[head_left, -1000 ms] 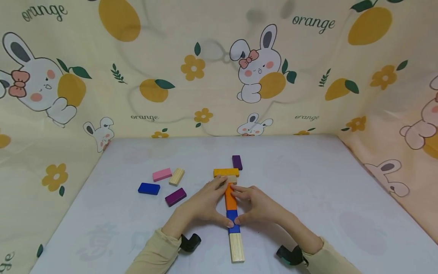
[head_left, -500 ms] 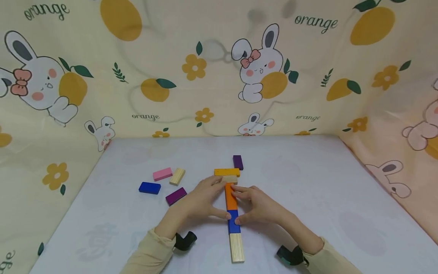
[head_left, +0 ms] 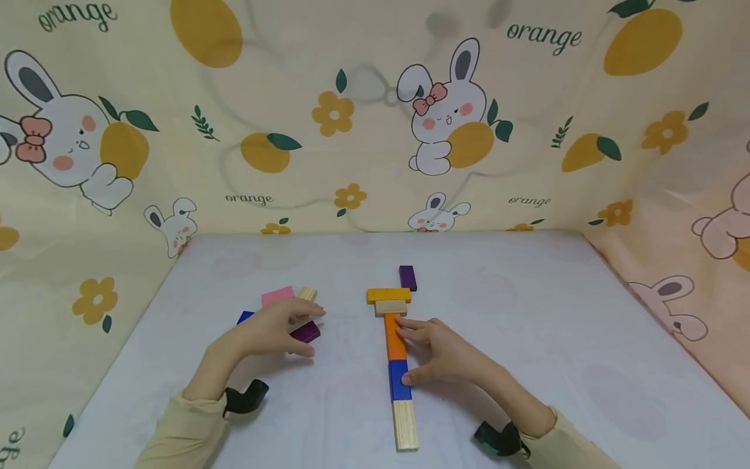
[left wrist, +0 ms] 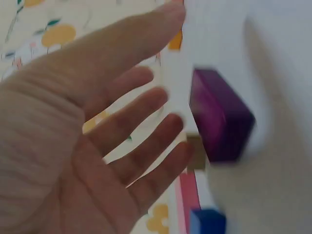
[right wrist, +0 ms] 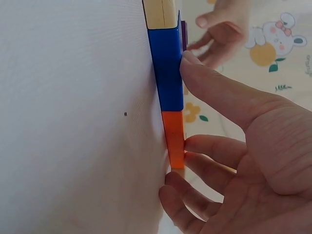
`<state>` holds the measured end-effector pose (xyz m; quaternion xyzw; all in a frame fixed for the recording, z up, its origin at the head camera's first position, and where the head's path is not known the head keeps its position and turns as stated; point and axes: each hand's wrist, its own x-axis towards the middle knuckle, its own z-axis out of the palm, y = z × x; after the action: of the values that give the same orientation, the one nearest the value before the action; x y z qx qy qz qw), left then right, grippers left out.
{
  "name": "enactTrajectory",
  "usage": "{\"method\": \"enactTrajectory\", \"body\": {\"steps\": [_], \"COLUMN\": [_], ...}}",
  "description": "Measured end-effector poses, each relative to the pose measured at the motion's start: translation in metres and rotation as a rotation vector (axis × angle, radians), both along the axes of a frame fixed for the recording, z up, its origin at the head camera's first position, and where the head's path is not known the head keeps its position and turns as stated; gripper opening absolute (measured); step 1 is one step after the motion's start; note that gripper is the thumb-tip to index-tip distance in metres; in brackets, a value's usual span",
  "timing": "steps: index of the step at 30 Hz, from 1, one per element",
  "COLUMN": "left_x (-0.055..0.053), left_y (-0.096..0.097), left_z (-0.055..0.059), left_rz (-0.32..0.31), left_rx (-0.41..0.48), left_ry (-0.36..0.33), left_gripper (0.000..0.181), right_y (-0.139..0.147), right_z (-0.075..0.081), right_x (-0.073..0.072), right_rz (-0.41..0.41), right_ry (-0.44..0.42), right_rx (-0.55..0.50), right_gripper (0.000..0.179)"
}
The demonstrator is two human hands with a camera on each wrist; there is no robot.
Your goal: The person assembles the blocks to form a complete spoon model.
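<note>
My left hand [head_left: 266,329] hovers at the left, fingers spread, its thumb and fingers on either side of a purple block [head_left: 307,331]. In the left wrist view a gap shows between the fingers and the purple block [left wrist: 219,117]. On the right, my right hand [head_left: 448,352] rests beside a straight row of blocks. Its thumb touches the blue block [head_left: 398,391] and its fingertips touch the orange block [head_left: 394,342]. A natural wood block [head_left: 405,426] forms the near end. Across the far end lie a pale wood block [head_left: 390,307] and a yellow block [head_left: 389,296].
Behind the left hand lie a pink block [head_left: 277,295], a small wood block [head_left: 308,293] and a partly hidden blue block [head_left: 245,316]. A dark purple block [head_left: 407,278] stands past the yellow one. A printed cloth [head_left: 375,130] hangs behind the white table [head_left: 515,293].
My left hand has left the row and moved left to the loose purple block. My right hand stays at the row, and the blocks look unmoved.
</note>
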<state>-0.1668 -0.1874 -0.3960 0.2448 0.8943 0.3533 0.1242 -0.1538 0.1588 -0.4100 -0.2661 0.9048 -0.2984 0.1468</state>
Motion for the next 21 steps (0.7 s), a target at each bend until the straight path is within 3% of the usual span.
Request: {"method": "enactTrajectory", "body": {"steps": [5, 12, 16, 21], "left_x": [-0.003, -0.006, -0.005, -0.006], "left_y": [-0.021, -0.032, -0.035, -0.033], "left_z": [-0.008, -0.009, -0.009, -0.012], "left_rz": [-0.055, -0.062, -0.066, -0.11], "left_rx": [0.063, 0.06, 0.033, 0.06], "left_ry": [-0.062, -0.166, -0.176, -0.163], "left_gripper": [0.062, 0.072, 0.077, 0.077], "right_y": [0.0, 0.001, 0.001, 0.001], "right_z": [0.0, -0.001, -0.001, -0.001], "right_x": [0.001, 0.001, 0.001, 0.001], "right_rz": [0.006, 0.003, 0.004, 0.002], "right_ry": [0.007, 0.01, 0.012, 0.01], "right_rx": [0.002, -0.005, -0.004, -0.002], "right_gripper": [0.081, 0.082, 0.082, 0.081]}}
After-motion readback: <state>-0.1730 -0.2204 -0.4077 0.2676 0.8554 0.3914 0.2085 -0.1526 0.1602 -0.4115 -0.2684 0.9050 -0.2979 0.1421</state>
